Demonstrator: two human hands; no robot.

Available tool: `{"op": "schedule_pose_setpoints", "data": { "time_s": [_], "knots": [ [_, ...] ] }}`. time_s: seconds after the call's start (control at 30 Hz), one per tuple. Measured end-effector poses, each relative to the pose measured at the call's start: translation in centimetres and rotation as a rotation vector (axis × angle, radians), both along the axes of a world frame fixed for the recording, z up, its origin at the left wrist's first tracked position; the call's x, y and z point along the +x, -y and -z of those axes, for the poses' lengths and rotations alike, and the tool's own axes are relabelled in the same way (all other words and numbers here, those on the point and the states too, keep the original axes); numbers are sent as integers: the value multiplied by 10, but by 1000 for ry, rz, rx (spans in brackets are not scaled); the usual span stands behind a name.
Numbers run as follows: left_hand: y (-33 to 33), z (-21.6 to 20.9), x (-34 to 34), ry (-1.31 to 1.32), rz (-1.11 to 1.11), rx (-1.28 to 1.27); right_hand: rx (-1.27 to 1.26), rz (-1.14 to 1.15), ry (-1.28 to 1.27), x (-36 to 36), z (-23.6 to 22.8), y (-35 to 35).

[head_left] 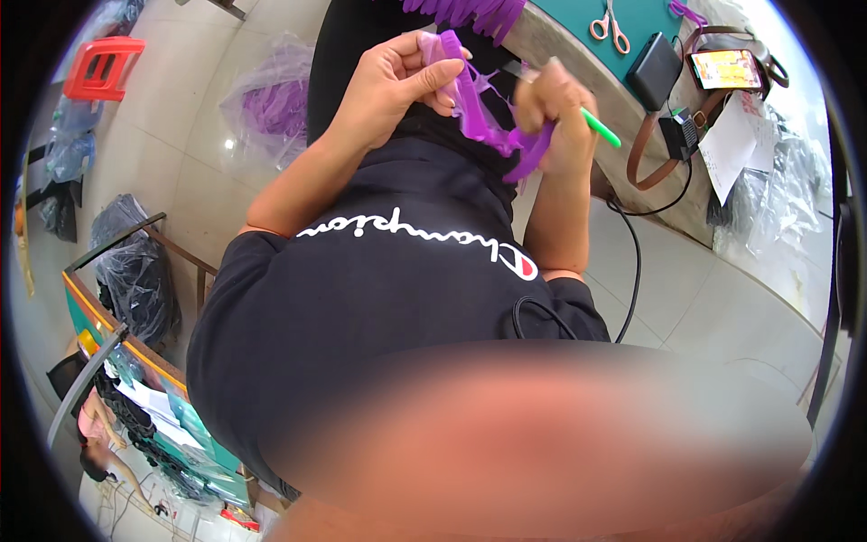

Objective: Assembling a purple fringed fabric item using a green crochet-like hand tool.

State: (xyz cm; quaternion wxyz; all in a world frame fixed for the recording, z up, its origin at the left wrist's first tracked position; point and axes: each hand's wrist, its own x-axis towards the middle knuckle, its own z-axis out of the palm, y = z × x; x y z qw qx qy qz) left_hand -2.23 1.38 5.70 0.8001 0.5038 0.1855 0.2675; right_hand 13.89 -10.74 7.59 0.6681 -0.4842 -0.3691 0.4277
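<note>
A purple strip of fabric with thin straps or threads is stretched between my two hands, above my lap. The fingers and thumb of my left hand pinch its upper left end. My right hand, slightly blurred, is closed round a slim tool with a green handle; a greyish tip shows on the far side of the fist, its kind unclear. The strip's other end passes beside the right fingers and hangs under them; whether they grip it too is hidden.
On the green-topped table lie scissors, a black power bank, a brown strap and more purple pieces. A plastic bag of purple items and a red stool stand left. Another person works lower left.
</note>
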Motion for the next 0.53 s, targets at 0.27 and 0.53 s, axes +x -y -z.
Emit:
{"op": "schedule_pose_setpoints", "data": {
  "time_s": [0.27, 0.53],
  "knots": [
    [5, 8, 6, 51, 2, 68, 174, 126, 266, -18, 13, -11],
    [-32, 87, 23, -318, -47, 389, 532, 222, -139, 42, -37, 60]
  ]
}}
